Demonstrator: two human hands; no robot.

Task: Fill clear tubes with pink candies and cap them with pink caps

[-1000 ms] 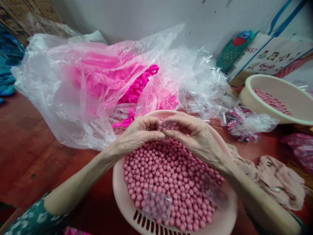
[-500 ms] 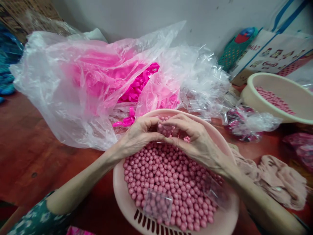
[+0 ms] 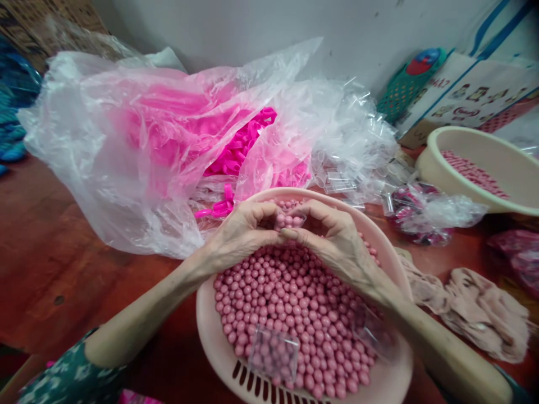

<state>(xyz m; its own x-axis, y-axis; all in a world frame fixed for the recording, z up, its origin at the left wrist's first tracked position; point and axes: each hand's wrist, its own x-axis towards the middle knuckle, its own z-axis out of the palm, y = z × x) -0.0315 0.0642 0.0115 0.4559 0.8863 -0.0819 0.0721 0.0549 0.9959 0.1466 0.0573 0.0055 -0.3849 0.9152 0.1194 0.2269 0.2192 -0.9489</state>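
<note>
Between my left hand and my right hand is a small clear plastic box with several pink balls inside. Fingers and thumbs of both hands close on it from either side, hiding part of its walls. Both hands are over the far half of a pale pink slotted basket, which is filled with loose pink balls. Lying on the balls near the front rim is another clear box. A further clear plastic piece rests at the basket's right side.
Behind the basket spreads a large clear bag of bright pink plastic parts. Clear plastic pieces are heaped to its right. A cream bowl with pink balls, a small knotted bag and a crumpled cloth occupy the right side.
The clear box has tipped in my fingers, so the pink balls inside now show more plainly. Both hands stay over the same part of the basket.
</note>
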